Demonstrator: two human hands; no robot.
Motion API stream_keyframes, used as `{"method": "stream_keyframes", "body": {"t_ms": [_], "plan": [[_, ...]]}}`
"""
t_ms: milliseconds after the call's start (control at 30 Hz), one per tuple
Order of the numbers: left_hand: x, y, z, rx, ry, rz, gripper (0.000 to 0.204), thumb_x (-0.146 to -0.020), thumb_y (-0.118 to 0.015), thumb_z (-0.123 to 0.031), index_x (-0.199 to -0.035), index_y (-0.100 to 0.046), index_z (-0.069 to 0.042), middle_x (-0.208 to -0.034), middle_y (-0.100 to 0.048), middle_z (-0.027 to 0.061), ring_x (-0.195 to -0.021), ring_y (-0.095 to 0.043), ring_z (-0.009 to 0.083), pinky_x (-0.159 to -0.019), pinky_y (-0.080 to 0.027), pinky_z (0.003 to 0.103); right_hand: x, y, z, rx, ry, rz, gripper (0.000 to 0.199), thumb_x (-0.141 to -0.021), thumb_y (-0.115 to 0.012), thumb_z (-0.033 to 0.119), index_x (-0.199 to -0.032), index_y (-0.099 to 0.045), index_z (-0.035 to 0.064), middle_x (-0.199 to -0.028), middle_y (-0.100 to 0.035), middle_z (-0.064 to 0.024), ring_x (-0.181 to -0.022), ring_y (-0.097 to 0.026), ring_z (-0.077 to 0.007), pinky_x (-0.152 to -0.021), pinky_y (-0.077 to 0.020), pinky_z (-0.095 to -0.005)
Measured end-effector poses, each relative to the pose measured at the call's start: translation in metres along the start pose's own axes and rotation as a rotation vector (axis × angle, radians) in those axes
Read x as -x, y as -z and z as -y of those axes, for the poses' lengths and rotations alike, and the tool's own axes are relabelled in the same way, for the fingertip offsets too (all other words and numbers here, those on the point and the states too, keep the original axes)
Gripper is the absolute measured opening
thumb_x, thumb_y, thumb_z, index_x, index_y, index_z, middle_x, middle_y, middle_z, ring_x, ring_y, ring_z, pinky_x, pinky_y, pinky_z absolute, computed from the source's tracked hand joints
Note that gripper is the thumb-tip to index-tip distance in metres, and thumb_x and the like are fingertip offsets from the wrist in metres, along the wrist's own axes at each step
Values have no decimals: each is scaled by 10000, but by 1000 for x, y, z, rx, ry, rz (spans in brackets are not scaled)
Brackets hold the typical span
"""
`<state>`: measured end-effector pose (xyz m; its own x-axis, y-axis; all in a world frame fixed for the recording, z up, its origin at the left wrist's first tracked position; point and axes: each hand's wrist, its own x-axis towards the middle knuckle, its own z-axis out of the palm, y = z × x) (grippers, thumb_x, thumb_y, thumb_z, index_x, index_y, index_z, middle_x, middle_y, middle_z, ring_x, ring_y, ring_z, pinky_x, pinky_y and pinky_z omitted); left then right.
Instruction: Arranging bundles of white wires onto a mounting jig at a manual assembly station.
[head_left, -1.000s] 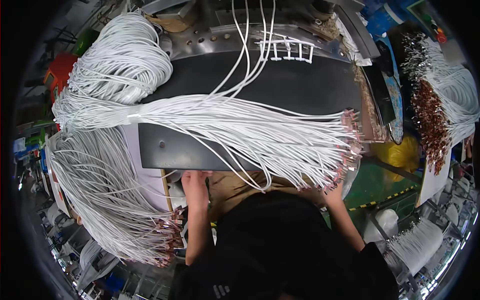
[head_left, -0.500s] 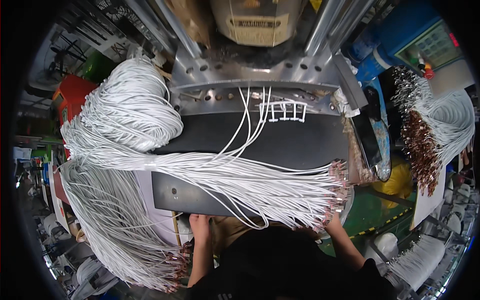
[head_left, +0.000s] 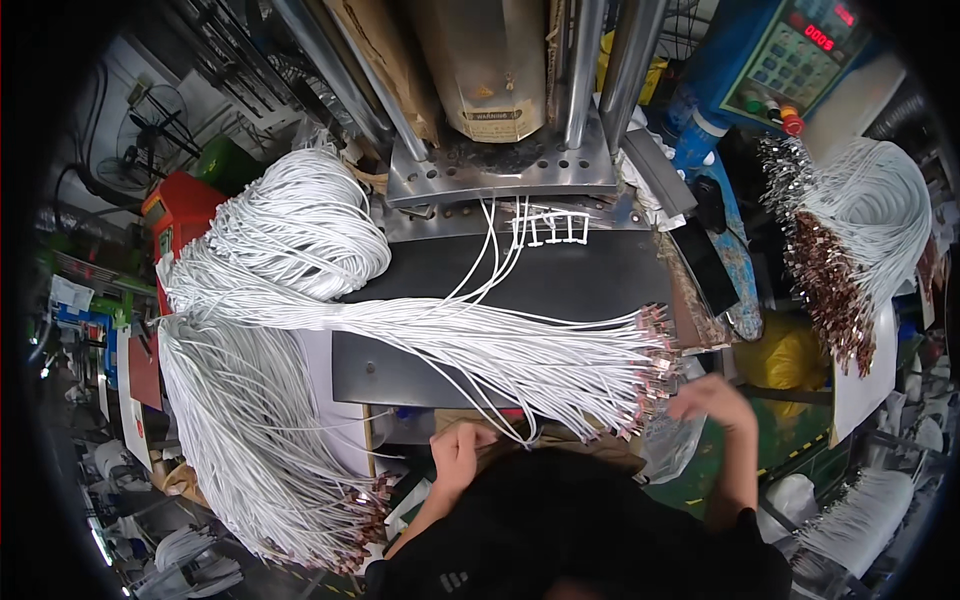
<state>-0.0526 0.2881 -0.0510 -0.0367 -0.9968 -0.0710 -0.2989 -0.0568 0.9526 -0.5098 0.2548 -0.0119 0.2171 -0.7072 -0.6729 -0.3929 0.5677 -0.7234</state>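
A thick bundle of white cables (head_left: 500, 345) lies across the black worktop (head_left: 375, 385), its coppery terminal ends (head_left: 650, 370) at the right. Close to those ends, above a clear plastic bag (head_left: 672, 445), hovers my right hand (head_left: 715, 402); its fingers are bent and blurred. My left hand (head_left: 460, 448) is closed in front of the worktop's near edge, and what its fingers hold, if anything, is hidden. Several separate cables run from the bundle up into a metal press (head_left: 500, 185). Beside them sits a white moulded frame-like piece (head_left: 550, 228).
Coiled white cable (head_left: 300, 225) is heaped at the left, with another bundle (head_left: 250, 440) hanging below it. To the right stand a blue control box (head_left: 745, 65), a hanging cable bundle (head_left: 860, 215) and a yellow bag (head_left: 785, 355). A red machine (head_left: 185, 215) is far left.
My right hand has come out from beside the terminal ends, moving right and up. My left hand has shifted right along the near edge. The whole view has moved slightly; the bundle stays on the worktop.
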Motion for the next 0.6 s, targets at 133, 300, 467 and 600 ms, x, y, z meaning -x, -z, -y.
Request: {"method": "stream_keyframes", "body": {"t_ms": [133, 300, 467, 600], "plan": [[-57, -8, -89, -153, -483, 153, 169, -932, -592, -120, -951, -705, 4, -875, -708, 127, -807, -669, 279, -738, -515, 347, 11, 19, 65, -145, 579, -20, 370, -994, -605, 303, -975, -730, -45, -998, -730, -153, -873, -707, -211, -699, -537, -287], [-128, -53, -121, -636, -789, 250, 394, -909, -660, -217, -1253, -592, -37, -1301, -587, 170, -1186, -557, 323, -998, -454, 430, -99, -51, 199, 750, 1126, -428, 265, -941, -640, 222, -1157, -722, 92, -1362, -578, -159, -1232, -570, -333, -1119, -350, -436], [-161, -20, -86, -782, -699, 199, 298, -939, -618, -228, -1155, -654, -25, -1231, -636, 169, -1165, -595, 339, -960, -495, 413, -136, -46, 196, 857, 1030, -510, 208, -932, -643, 244, -1014, -732, 74, -1080, -687, -122, -1096, -621, -301, -1089, -373, -449], [-165, 41, -68, -831, -727, 13, 191, -935, -600, -170, -1025, -684, -24, -1047, -683, 137, -956, -649, 330, -821, -525, 418, -61, -27, 114, 242, 1125, -1073, 134, -939, -596, 52, -848, -651, -29, -854, -636, -98, -750, -576, -183, -715, -459, -290]]}}
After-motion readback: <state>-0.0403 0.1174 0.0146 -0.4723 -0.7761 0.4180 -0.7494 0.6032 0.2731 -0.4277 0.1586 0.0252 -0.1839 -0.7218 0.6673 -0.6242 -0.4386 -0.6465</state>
